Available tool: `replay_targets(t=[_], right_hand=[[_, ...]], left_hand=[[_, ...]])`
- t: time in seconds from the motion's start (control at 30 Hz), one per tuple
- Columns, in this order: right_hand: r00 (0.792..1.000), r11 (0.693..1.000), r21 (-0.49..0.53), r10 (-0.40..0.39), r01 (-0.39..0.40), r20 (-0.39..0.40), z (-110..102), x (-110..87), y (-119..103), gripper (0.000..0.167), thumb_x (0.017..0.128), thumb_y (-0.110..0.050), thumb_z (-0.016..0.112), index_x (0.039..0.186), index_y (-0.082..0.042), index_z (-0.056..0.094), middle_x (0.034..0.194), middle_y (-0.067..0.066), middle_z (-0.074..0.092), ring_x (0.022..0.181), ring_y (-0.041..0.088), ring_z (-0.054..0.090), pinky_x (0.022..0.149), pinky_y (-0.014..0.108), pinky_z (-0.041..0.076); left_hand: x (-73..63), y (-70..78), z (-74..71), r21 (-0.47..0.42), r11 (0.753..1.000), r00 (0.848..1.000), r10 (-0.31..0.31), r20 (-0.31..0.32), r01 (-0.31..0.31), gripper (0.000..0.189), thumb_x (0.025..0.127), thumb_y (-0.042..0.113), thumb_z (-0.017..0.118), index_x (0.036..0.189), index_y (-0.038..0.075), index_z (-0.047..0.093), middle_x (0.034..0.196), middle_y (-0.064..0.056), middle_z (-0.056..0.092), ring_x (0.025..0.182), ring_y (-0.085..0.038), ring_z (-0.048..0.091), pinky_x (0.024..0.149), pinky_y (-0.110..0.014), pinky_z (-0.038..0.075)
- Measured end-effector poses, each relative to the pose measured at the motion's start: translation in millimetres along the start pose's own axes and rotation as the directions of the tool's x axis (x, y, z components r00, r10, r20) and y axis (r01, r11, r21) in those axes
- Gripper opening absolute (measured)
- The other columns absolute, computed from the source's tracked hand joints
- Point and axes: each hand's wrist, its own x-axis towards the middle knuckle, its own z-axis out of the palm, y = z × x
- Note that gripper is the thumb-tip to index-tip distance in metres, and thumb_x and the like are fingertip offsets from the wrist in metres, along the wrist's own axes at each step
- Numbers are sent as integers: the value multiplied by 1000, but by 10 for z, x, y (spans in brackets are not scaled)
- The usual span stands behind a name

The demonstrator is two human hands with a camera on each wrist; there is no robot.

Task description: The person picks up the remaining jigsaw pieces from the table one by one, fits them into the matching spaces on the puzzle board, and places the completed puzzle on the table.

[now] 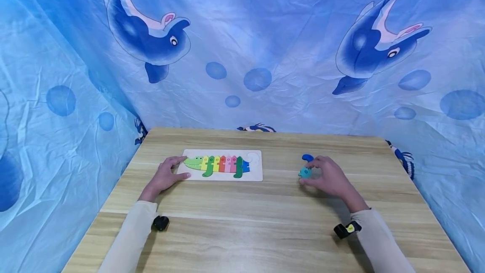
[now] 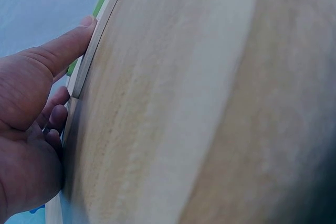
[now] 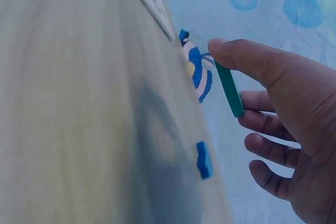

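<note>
A white puzzle board (image 1: pixel 255 175) lies flat on the table, with a colourful crocodile made of several pieces in it and a pale curled recess at its right end. Over the board's left end rests my left hand (image 1: pixel 164 177), its index finger and thumb spread and touching it. The left wrist view shows that thumb (image 2: pixel 73 45) straight along the board's edge. My right hand (image 1: pixel 329 177) pinches a teal puzzle piece (image 1: pixel 305 172) between thumb and fingers, raised above the table (image 3: pixel 228 90). Just behind it, a blue curved piece (image 1: pixel 307 157) lies on the table.
The wooden table (image 1: pixel 235 222) extends in front of the board and between both hands. Blue dolphin-print cloth (image 1: pixel 242 45) hangs behind the table and along its sides. A black wrist device (image 1: pixel 161 223) sits at the left sleeve, another (image 1: pixel 345 230) at the right.
</note>
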Motion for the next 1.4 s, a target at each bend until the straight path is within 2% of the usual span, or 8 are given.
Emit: replay_targets(t=[0.17,0.3,0.5,0.9,1.17,1.4], right_hand=[[1000,1000,16,-25,25,-5,3,150,-132,43,76,-41,90,106,-12,79,108,3,71,103,29,64,82,47,54],[999,998,46,-50,50,-1,25,269,-230,42,76,-38,91,106,-12,79,103,0,69,97,27,65,80,43,53],[998,997,67,-50,48,36,65,424,-358,40,76,-40,91,104,-14,79,108,-1,71,108,26,64,89,47,53],[993,989,102,-112,108,39,200,659,-497,34,75,-37,92,98,-15,80,108,0,74,107,25,66,94,48,53],[990,985,132,-121,111,70,338,806,-593,40,76,-40,91,104,-15,79,111,0,73,111,24,65,97,49,52],[988,986,124,-121,109,98,441,913,-675,43,77,-44,89,107,-16,78,110,-3,72,109,22,64,94,47,54]], left_hand=[[-6,14,8,-5,1000,1000,-7,3,7,78,89,36,80,154,9,46,159,-27,32,140,-49,33,113,-67,30],[-1,6,11,-3,1000,1000,-5,3,5,77,90,36,80,154,9,46,159,-26,32,140,-49,33,114,-66,28],[22,-28,18,7,1000,1000,0,-3,0,78,89,35,81,154,7,46,158,-27,33,140,-49,35,117,-65,21],[8,1,19,3,1000,1000,-7,-4,7,77,89,34,81,153,8,47,158,-27,32,141,-49,33,114,-65,30],[9,-21,18,8,1000,1000,-2,1,2,78,89,36,81,153,9,47,159,-28,31,140,-51,33,113,-66,31],[7,-3,23,-4,1000,1000,-13,0,13,77,90,33,81,154,9,46,159,-28,30,142,-50,31,114,-66,28]])
